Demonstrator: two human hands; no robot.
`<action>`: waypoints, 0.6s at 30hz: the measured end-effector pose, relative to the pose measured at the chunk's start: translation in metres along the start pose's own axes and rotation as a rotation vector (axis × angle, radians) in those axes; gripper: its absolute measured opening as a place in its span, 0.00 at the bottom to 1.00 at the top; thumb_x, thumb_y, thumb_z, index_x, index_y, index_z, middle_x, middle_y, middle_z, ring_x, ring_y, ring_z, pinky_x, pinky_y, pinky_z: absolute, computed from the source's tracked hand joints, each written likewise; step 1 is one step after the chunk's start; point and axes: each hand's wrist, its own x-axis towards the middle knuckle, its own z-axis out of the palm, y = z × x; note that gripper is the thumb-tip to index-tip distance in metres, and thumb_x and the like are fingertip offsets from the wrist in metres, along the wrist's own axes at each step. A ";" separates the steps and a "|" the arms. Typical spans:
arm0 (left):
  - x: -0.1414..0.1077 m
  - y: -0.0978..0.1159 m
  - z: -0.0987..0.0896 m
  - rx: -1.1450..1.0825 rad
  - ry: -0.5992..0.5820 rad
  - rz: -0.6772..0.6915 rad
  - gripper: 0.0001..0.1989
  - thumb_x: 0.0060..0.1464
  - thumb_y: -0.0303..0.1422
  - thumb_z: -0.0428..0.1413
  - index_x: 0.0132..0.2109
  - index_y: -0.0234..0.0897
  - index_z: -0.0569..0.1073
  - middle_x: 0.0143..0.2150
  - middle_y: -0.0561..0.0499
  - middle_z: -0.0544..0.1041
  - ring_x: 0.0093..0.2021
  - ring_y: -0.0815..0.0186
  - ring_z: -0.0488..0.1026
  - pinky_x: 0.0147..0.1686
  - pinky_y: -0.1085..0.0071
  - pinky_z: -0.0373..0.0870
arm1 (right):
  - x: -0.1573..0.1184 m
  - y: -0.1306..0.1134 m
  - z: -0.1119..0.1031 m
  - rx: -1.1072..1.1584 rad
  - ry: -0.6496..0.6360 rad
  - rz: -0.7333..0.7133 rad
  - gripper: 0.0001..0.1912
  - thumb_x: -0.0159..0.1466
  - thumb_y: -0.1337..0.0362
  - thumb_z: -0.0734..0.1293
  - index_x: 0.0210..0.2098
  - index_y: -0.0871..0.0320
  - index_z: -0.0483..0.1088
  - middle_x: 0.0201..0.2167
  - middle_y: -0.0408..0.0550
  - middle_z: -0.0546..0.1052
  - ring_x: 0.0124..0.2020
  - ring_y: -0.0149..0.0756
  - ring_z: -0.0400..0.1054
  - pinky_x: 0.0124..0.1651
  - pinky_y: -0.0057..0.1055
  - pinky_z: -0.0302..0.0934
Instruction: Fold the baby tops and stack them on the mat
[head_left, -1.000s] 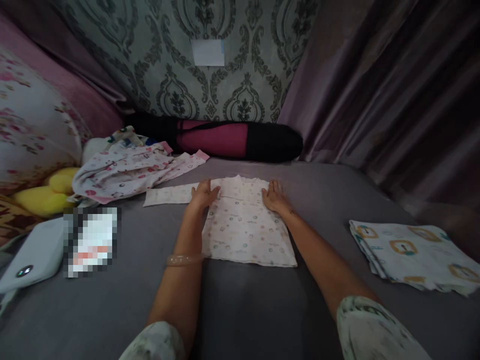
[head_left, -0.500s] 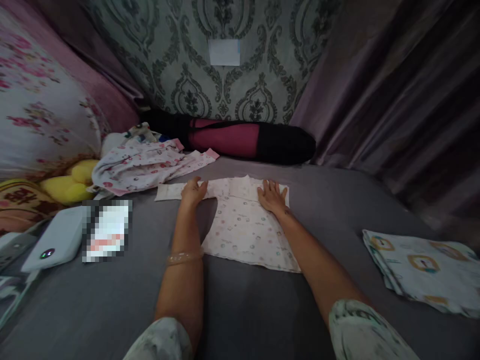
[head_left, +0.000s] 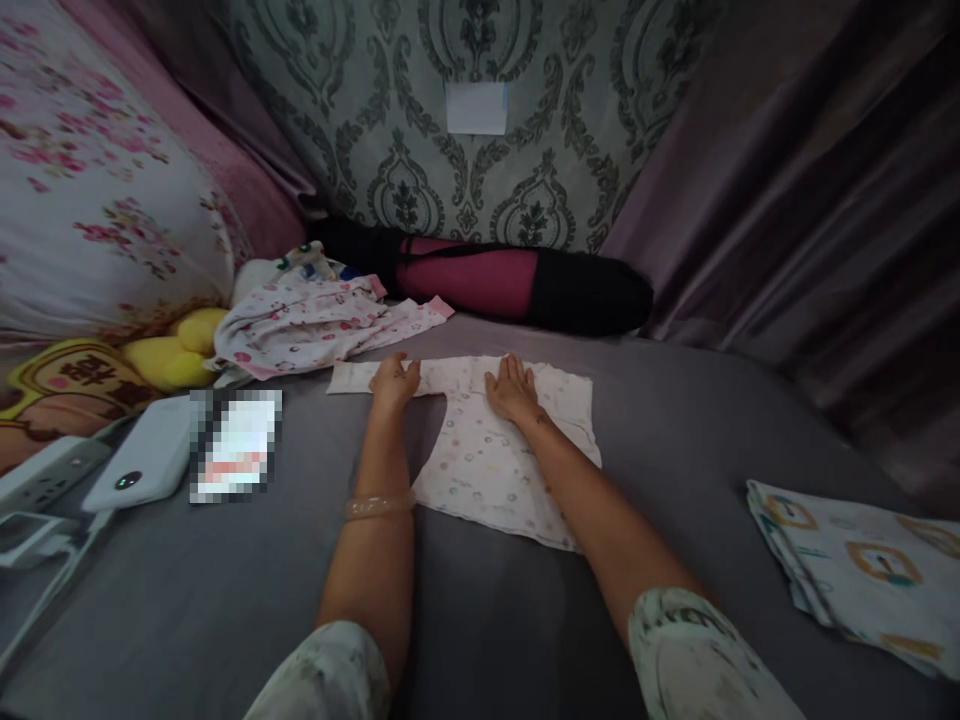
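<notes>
A small white baby shirt [head_left: 480,465] with a fine print lies spread on the grey bed sheet. One sleeve [head_left: 349,378] reaches out to the left; on the right, the sleeve looks folded in over the body. My left hand [head_left: 395,382] rests on the left sleeve, thumb apart from the fingers, its fingertips partly hidden. Flat on the upper middle of the shirt lies my right hand [head_left: 513,390], its fingers stretched out. Neither hand lifts the cloth.
Crumpled printed baby clothes [head_left: 300,325] lie at the back left, near a yellow plush toy [head_left: 176,355]. A white power bank [head_left: 146,455], power strip [head_left: 49,475] and blurred-out phone-like object [head_left: 236,445] are left. Folded cloth [head_left: 862,570] lies right; a black-and-pink bag [head_left: 480,280] lies behind.
My right hand has slid left across the shirt from its right shoulder area to the upper middle. My left hand stays on the left sleeve. The camera view has turned slightly left.
</notes>
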 end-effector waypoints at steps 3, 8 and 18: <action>-0.001 0.001 -0.004 0.101 0.066 -0.107 0.18 0.58 0.37 0.51 0.52 0.34 0.71 0.47 0.36 0.76 0.55 0.47 0.70 0.52 0.53 0.63 | 0.003 -0.001 0.004 -0.003 -0.012 0.025 0.35 0.70 0.55 0.45 0.68 0.75 0.43 0.71 0.60 0.43 0.71 0.45 0.32 0.69 0.45 0.27; -0.009 0.000 -0.010 0.113 0.313 -0.227 0.17 0.56 0.34 0.53 0.51 0.32 0.70 0.56 0.32 0.69 0.61 0.44 0.62 0.55 0.50 0.60 | 0.004 0.004 0.004 0.000 -0.018 0.014 0.35 0.70 0.55 0.45 0.68 0.74 0.43 0.71 0.59 0.43 0.71 0.45 0.33 0.69 0.45 0.27; 0.000 -0.022 -0.022 0.092 0.610 -0.557 0.24 0.52 0.34 0.55 0.54 0.30 0.61 0.58 0.30 0.64 0.61 0.43 0.60 0.54 0.49 0.60 | 0.005 -0.022 0.004 -0.004 0.079 -0.155 0.33 0.70 0.57 0.47 0.68 0.73 0.47 0.70 0.60 0.46 0.70 0.45 0.35 0.69 0.43 0.28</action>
